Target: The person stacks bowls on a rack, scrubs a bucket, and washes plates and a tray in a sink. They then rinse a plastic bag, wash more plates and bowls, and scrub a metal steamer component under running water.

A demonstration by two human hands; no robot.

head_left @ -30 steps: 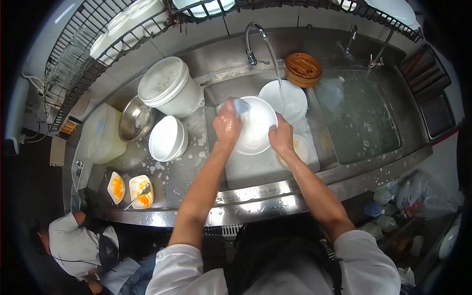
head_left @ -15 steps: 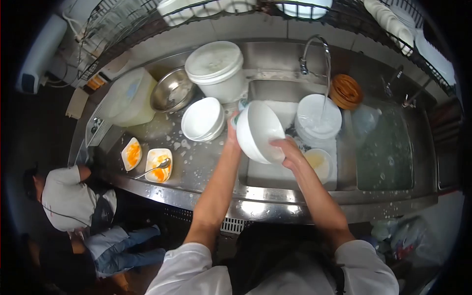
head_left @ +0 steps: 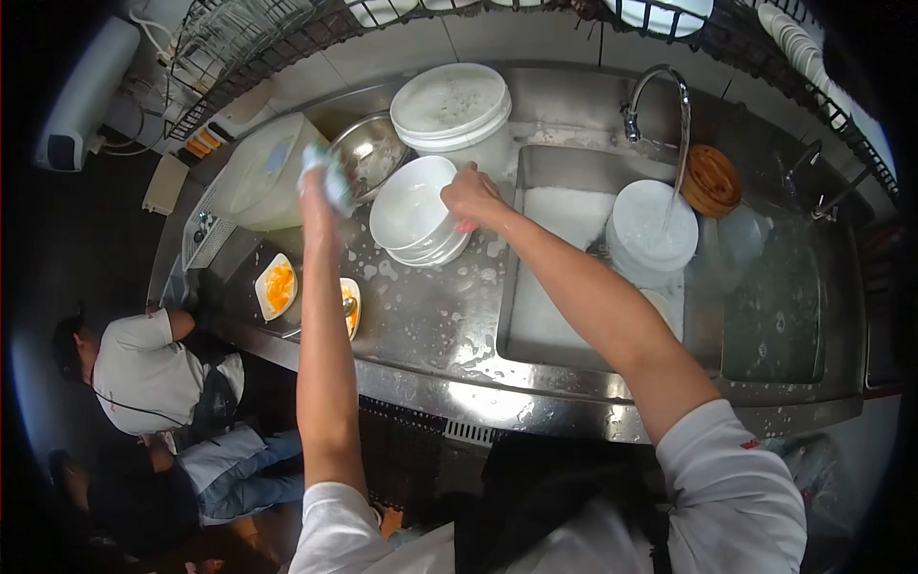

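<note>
My left hand (head_left: 316, 201) is raised over the counter's left side, closed around a blue-and-white cloth (head_left: 335, 182) that is blurred by motion. On the steel counter stands a stack of white bowls (head_left: 413, 206). My right hand (head_left: 470, 196) grips the right rim of the top bowl, its fingers partly hidden. Below my left forearm's line lie two small white dishes with orange residue: one dish (head_left: 277, 287) to its left, and another dish (head_left: 352, 311) partly covered by the forearm, with a spoon (head_left: 348, 306) in it.
Behind the bowls are a lidded white bucket (head_left: 449, 105), a metal bowl (head_left: 368, 143) and a plastic tub (head_left: 253, 182). A faucet (head_left: 660, 72) runs onto white dishes (head_left: 653, 225) in the sudsy sink (head_left: 555, 163). A brown round container (head_left: 713, 182) sits behind. Two people (head_left: 153, 373) are at lower left.
The white bowl moved left from over the sink onto the stack, with my right hand on it. My left hand left the bowl and swung left with the cloth. The view shifted slightly.
</note>
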